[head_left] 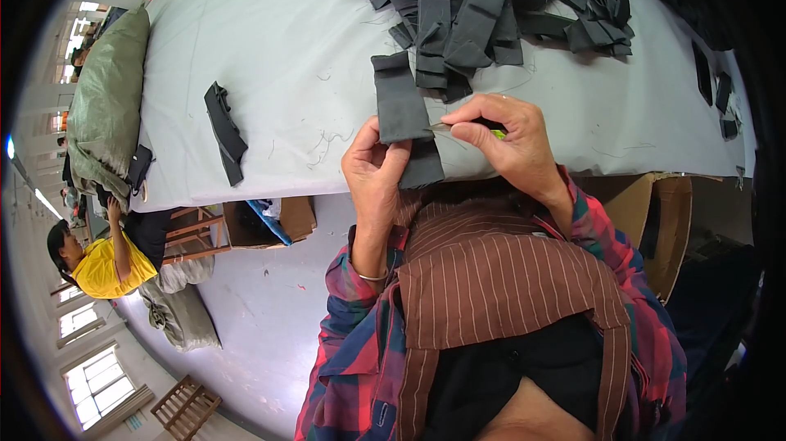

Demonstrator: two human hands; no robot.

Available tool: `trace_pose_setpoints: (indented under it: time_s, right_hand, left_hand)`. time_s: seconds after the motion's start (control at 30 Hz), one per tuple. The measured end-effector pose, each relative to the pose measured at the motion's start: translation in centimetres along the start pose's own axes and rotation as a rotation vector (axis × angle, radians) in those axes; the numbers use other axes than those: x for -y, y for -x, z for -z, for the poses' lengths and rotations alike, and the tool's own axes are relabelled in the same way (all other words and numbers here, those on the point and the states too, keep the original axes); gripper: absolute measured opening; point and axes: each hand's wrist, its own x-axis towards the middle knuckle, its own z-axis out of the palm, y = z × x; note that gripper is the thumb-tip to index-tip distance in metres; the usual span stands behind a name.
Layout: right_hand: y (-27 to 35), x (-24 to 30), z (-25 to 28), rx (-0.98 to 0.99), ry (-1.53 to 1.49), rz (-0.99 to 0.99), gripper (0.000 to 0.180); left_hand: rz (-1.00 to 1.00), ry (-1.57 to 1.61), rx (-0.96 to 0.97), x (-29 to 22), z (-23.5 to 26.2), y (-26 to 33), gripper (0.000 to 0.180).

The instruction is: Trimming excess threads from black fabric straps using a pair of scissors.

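Observation:
My left hand (375, 161) pinches a dark grey fabric strip (401, 97) at its edge, near the front edge of the table. The strip lies partly over the table, and its lower end hangs toward my apron. My right hand (512, 134) is closed around a small tool (496, 131) with a thin metal tip and a black and yellow-green body. Its tip touches or nearly touches the strip's right edge; most of the tool is hidden in my fingers, so its kind is unclear.
A heap of dark fabric strips (475, 7) covers the table's far side. One separate folded strip (224, 134) lies left on the white tabletop (278, 64), among loose threads. A stuffed green sack (110, 89) rests at the left edge. Cardboard boxes (299, 216) stand below; a person in yellow (115, 265) is at left.

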Motion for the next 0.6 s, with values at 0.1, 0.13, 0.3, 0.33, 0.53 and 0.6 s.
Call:
trace_pose_setpoints:
  time_s: [0.1,0.13,0.3,0.33,0.53,0.6]
  right_hand:
    - [-0.1,0.7,0.1,-0.029,-0.017,-0.016,0.014]
    - [-0.2,1.0,0.0,-0.041,-0.031,-0.022,0.015]
    - [-1.2,0.4,-1.0,-0.083,0.099,0.059,0.015]
    - [-1.4,-0.1,-1.0,-0.074,0.095,0.005,0.014]
    - [-3.3,-0.9,-0.7,0.019,-0.084,-0.184,0.019]
    - [-3.5,-1.6,-1.1,0.093,-0.451,-0.328,0.020]
  left_hand:
    - [0.034,0.003,0.003,-0.2,-0.1,0.0,0.016]
    - [0.070,0.010,0.012,-0.4,-0.1,0.0,0.018]
    - [0.134,0.000,0.125,-0.7,-0.9,0.3,0.023]
    - [0.135,0.000,0.127,-0.8,-0.8,0.3,0.023]
    - [0.170,-0.027,0.146,-1.0,-0.3,0.0,0.023]
    - [0.167,-0.013,0.167,-0.9,-0.2,0.0,0.020]
